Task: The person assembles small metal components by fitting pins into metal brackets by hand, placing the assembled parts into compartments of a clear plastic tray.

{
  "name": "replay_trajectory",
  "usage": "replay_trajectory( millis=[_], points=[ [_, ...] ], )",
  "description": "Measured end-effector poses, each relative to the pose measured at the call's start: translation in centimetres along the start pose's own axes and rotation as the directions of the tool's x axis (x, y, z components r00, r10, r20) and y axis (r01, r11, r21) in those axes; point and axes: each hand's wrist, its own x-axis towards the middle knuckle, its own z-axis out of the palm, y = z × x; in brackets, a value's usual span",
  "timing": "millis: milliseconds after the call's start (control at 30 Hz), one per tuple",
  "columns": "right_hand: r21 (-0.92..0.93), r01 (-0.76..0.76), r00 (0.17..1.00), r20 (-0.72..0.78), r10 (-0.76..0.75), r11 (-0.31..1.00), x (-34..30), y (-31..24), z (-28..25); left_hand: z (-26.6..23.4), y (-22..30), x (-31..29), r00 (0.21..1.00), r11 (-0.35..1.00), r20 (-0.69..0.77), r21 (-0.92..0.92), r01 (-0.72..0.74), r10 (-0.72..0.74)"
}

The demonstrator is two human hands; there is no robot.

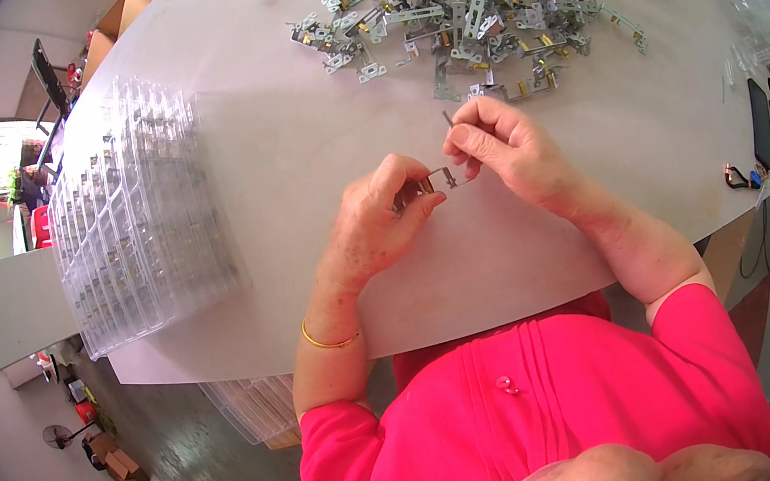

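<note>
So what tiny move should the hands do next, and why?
Perhaps bring the right hand slightly nearer the left hand, because the left pinches a small, silvery, open-framed metal bracket, while the right holds a thin, dark, stick-shaped piece up close by.

A small metal bracket [441, 180] between my two hands, above a pale table [288, 135].
My left hand [370, 221] pinches the bracket between thumb and fingers, its open frame facing my right hand [514, 151], whose thumb and fingertips grip a slim dark rod [448, 118] that pokes up past them; I can't tell whether those fingers touch the bracket. Just beyond lies a tangled heap of metal parts [480, 14], silver with brassy bits. Clear plastic trays [135, 220], filled with rows of pieces, stand stacked to my left; a black-and-orange-handled tool [738, 177] lies near the table's right edge.
</note>
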Motion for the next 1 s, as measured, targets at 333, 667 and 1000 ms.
replay_trajectory(
  millis=[333,667,1000],
  points=[
    [-0.263,0.448,0.894,0.14,-0.425,0.854,-0.2,-0.9,0.6,-0.1,-1.0,0.1,0.946,0.889,0.004,-0.341,0.308,-0.326],
    [-0.014,0.316,0.948,0.03,-0.315,0.949,-0.4,-0.3,0.9,-1.4,-0.4,0.2,0.898,0.68,0.258,-0.588,0.438,-0.356],
    [0.343,0.144,0.987,-0.121,-0.109,0.928,0.1,-0.2,0.0,-0.8,-0.6,0.7,0.988,0.66,-0.027,-0.747,0.08,-0.149]
  ],
)
